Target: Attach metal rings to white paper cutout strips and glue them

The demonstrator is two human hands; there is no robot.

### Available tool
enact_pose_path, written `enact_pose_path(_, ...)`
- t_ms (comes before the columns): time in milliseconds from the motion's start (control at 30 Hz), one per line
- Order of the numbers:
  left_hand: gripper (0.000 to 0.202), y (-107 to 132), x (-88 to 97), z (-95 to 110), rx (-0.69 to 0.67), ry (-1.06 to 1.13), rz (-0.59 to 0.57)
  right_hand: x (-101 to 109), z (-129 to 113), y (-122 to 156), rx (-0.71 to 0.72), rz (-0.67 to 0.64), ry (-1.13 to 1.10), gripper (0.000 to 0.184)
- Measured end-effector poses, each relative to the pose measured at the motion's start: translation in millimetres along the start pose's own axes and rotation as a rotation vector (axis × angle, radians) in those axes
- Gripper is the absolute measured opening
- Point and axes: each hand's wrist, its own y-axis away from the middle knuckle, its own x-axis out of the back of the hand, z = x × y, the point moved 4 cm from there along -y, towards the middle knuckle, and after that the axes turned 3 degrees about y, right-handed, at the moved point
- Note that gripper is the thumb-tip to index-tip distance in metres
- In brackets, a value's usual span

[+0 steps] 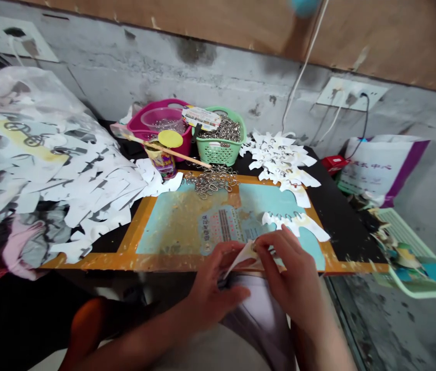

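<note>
My left hand (218, 283) holds a white cut-out piece (244, 255) at the table's front edge, with the fingers behind it. At that piece's upper edge my right hand (289, 257) is closed in a pinch; a small ring-like metal bit shows by the fingertips, too small to make out well. Just beyond the right hand lies another white cut-out (310, 224) with several metal rings along its edge. A loose pile of metal rings (212, 181) sits at the back of the blue mat (175, 216).
Green basket (218, 150) and pink basket (181, 149) hold metal parts against the wall. A stick (175, 153) leans across an open tin (163, 164). White cut-outs fill a plastic bag (98, 170) at left; finished-looking ones (279, 154) are stacked at right, near a pale bin (406, 232).
</note>
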Motion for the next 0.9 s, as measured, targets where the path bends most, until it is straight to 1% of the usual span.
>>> enact_pose_path(33,0.066,4.3,0.0,-2.4,-0.017,-0.002,-0.033,-2.0,2.5,-4.1,0.048,-0.064,0.035,0.014)
enact_pose_path(67,0.066,7.8,3.4,-5.7,-0.017,-0.048,-0.02,-8.1,6.5,-7.9,0.083,-0.139,0.043,0.014)
enact_pose_path(100,0.061,10.3,10.2,-9.5,-0.006,-0.144,0.039,-17.9,11.6,-10.9,0.111,-0.222,0.031,0.014)
enact_pose_path(167,0.045,12.5,29.7,-14.5,0.009,-0.461,0.223,-43.1,22.5,-14.0,0.164,-0.344,0.03,0.016)
enact_pose_path(200,0.04,11.7,39.1,-14.6,-0.012,-0.646,0.298,-56.5,27.8,-14.1,0.184,-0.388,0.041,0.016)
enact_pose_path(233,0.039,9.4,46.3,-13.6,-0.056,-0.815,0.337,-68.4,32.5,-13.6,0.2,-0.403,0.05,0.017)
enact_pose_path(267,0.041,5.3,50.7,-12.7,-0.114,-0.942,0.325,-77.9,36.5,-12.7,0.213,-0.395,0.054,0.017)
enact_pose_path(300,0.043,-0.1,53.1,-12.7,-0.163,-1.025,0.271,-84.9,39.7,-11.5,0.222,-0.37,0.05,0.016)
enact_pose_path(333,0.044,-6.5,53.9,-13.8,-0.193,-1.066,0.191,-89.1,42.2,-10.2,0.226,-0.331,0.041,0.015)
enact_pose_path(400,0.043,-19.7,53.8,-17.8,-0.18,-1.071,0.028,-92.4,45.9,-7.0,0.213,-0.262,0.037,0.013)
enact_pose_path(467,0.04,-30.4,53.5,-21.1,-0.124,-1.048,-0.055,-93.4,47.7,-2.4,0.186,-0.232,0.077,0.013)
enact_pose_path(533,0.037,-36.1,53.1,-21.8,-0.096,-1.034,-0.072,-94.6,47.4,3.7,0.163,-0.219,0.128,0.013)
enact_pose_path(600,0.033,-36.8,52.6,-20.8,-0.106,-1.049,-0.074,-95.9,45.5,10.6,0.154,-0.189,0.144,0.014)
enact_pose_path(700,0.019,-32.7,51.6,-21.2,-0.139,-1.09,-0.123,-95.4,44.3,18.7,0.142,-0.129,0.115,0.017)
enact_pose_path(767,0.011,-29.3,51.2,-22.9,-0.174,-1.104,-0.157,-93.0,46.0,20.6,0.137,-0.14,0.042,0.016)
enact_pose_path(800,0.011,-27.6,51.0,-23.7,-0.2,-1.11,-0.161,-90.8,47.5,20.2,0.134,-0.154,-0.014,0.015)
enact_pose_path(900,0.015,-22.4,50.6,-23.9,-0.295,-1.163,-0.104,-81.1,52.4,13.9,0.112,-0.17,-0.164,0.018)
